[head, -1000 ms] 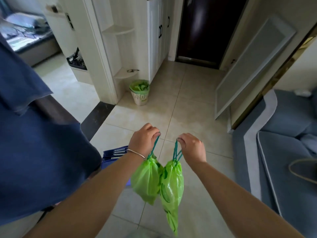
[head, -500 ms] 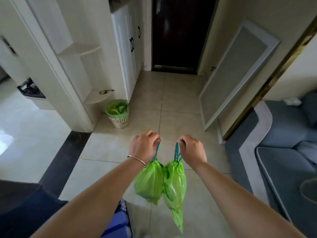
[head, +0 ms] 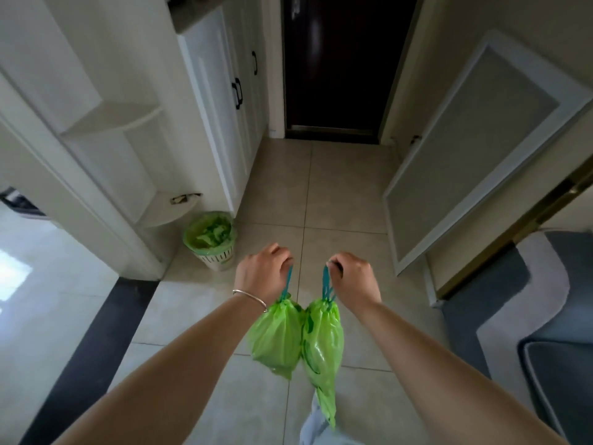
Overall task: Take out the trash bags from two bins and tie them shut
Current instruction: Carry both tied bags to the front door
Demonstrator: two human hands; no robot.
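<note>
Two green trash bags hang side by side above the tiled floor, both cinched at the top by teal drawstrings. My left hand (head: 261,268) is closed on the drawstring of the left bag (head: 277,340). My right hand (head: 351,273) is closed on the drawstring of the right bag (head: 322,348), which hangs lower and ends in a thin tail. A white slotted bin (head: 213,240) with a green liner stands on the floor to the left, under a corner shelf.
White cabinets (head: 224,101) line the left wall and a dark door (head: 340,65) closes the hallway ahead. A framed grey panel (head: 465,149) leans on the right wall. A blue-grey sofa (head: 545,316) fills the right edge. A dark floor strip (head: 96,342) runs left.
The view has swung right and moved forward toward the door. The blue cloth at the left has gone from view. Both hands keep hold of their bags, which hang much as before.
</note>
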